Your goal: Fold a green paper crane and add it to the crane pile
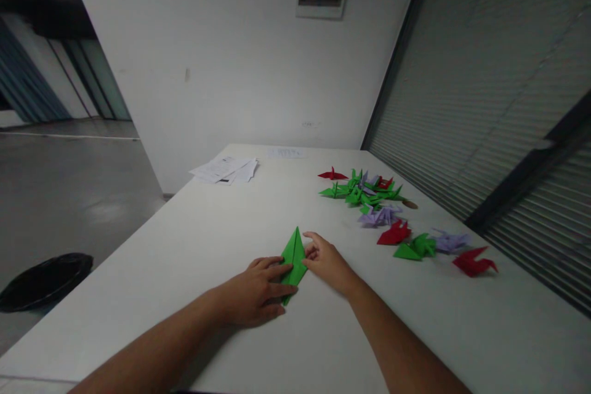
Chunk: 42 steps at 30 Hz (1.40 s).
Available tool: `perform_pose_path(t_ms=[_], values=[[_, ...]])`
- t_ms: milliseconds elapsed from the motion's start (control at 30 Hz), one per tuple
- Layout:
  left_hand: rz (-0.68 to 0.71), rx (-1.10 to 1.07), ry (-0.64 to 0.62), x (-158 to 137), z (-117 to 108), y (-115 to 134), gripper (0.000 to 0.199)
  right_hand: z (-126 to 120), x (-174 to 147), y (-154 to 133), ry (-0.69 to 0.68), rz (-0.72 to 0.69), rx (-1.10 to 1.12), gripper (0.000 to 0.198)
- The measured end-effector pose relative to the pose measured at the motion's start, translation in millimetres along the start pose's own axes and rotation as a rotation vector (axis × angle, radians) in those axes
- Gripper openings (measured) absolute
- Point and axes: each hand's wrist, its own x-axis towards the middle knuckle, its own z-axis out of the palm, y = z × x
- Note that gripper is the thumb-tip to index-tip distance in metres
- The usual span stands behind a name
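Note:
A green folded paper [292, 253], a narrow diamond with a crease down its middle, lies on the white table in front of me. My left hand [258, 292] rests on its left side, fingers spread and lying flat across the lower half. At the right edge, my right hand [325, 261] has its thumb and curled fingers closed at the paper's side corner. Its index finger reaches forward, a little apart from the paper. The fingers partly hide the lower left edge and the right corner.
Right of my hands lie loose paper cranes: a red one [474, 263], a green one [418, 247] and a purple one [450, 241]. Behind them is a mixed pile [364, 191]. Printed sheets [225, 169] lie back left. A black-lined bin [46, 283] stands beside the table [184, 246].

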Motion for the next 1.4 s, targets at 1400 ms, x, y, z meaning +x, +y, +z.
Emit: perform_pose_path(t_ms=[1400], values=[[-0.438,-0.721,0.68,16,23,-25,0.034,31,-11,-43,0.12,-0.111,0.133,0.026]])
